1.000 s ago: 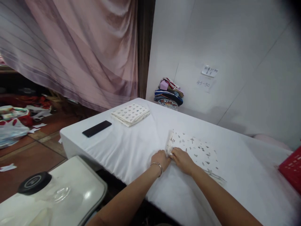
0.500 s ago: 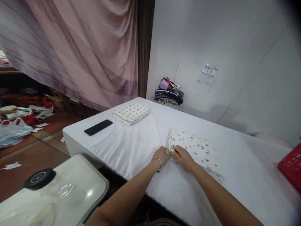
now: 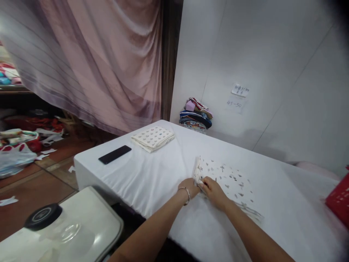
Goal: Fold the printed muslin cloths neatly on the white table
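Observation:
A white cloth with small grey prints (image 3: 227, 178) lies flat on the white-covered table (image 3: 152, 174). My left hand (image 3: 189, 186), with a bracelet on the wrist, and my right hand (image 3: 212, 189) meet at the cloth's near left edge. Both are closed in a pinch on its bunched corner. My forearms reach in from the bottom of the view.
A folded patterned cloth (image 3: 152, 138) and a black phone (image 3: 115, 154) lie at the table's far left. A pile of coloured clothes (image 3: 195, 113) sits against the wall. A red basket (image 3: 339, 200) is at the right edge. A white stool with a black lid (image 3: 42, 217) stands near left.
The camera has shifted a little, so the scene sits lower in view. My hands stay pinched on the same edge of the printed cloth.

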The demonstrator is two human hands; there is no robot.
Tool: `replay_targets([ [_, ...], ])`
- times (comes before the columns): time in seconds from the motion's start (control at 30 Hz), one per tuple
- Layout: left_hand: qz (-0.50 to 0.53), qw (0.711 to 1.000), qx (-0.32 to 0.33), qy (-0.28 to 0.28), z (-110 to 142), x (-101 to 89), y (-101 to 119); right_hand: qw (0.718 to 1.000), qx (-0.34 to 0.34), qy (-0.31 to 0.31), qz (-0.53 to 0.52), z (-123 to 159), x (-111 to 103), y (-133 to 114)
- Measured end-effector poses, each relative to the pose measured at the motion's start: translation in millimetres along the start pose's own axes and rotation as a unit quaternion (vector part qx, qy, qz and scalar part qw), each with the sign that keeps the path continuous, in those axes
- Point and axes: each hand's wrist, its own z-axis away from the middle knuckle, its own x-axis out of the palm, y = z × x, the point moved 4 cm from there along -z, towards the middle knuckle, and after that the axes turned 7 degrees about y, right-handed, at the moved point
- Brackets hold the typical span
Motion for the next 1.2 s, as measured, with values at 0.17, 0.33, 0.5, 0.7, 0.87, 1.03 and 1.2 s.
replay_targets([
  [0.17,0.282,0.953,-0.106,0.016,-4.5,15.5,-10.3,0.999,0.011,0.035,-0.033,-1.6,-4.7,3.5],
  [0.33,0.437,0.881,-0.179,-0.017,-3.4,31.5,-14.2,0.999,0.020,0.024,-0.031,-2.1,-7.1,4.3],
  [0.5,0.489,0.848,-0.203,-0.009,-2.7,36.5,-17.7,1.000,-0.001,0.007,0.012,-0.9,-10.5,-3.8],
  [0.7,0.522,0.829,-0.195,-0.030,-2.8,34.6,-13.8,0.991,-0.067,-0.042,0.111,-2.4,-8.3,-17.4],
  [0.87,0.530,0.825,-0.193,-0.029,3.4,30.7,-14.6,0.988,-0.078,-0.054,0.123,-1.8,-6.3,-20.4],
  [1.03,0.541,0.825,-0.163,-0.009,17.2,29.0,-16.2,0.989,-0.091,-0.061,0.096,1.7,-2.7,-16.8],
  [1.2,0.567,0.808,-0.158,0.011,24.2,30.9,-18.7,0.994,-0.089,-0.033,0.052,5.4,-2.0,-12.3],
])
